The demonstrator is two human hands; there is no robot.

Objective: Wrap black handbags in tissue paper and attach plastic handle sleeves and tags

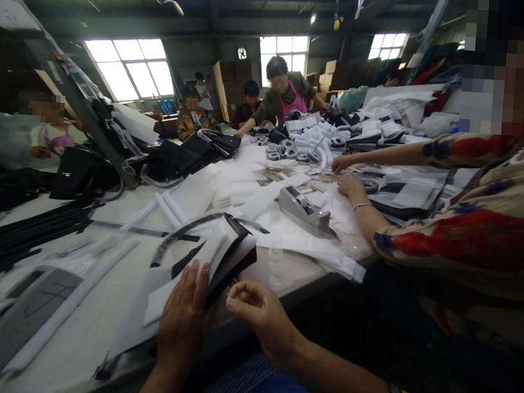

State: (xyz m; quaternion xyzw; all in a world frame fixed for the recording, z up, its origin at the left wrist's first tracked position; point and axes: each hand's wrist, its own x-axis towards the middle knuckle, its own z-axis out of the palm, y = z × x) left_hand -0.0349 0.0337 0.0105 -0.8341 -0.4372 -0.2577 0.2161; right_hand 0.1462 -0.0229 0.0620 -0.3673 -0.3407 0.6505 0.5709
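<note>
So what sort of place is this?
Probably a factory workshop, judging by the long whitish worktable, a grey tape dispenser on it and stacked brown cardboard boxes at the back.

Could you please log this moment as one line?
Left hand: on white piece, fingers extended | right hand: fingers curled beside black piece, grip unclear | grey tape dispenser: on table beyond

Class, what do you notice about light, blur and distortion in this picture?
Head view: left window glares white, ceiling dim; head view: deep shadow below the table; head view: grey dispenser at lower left looks soft; head view: edges appear wide-angle stretched.
</note>
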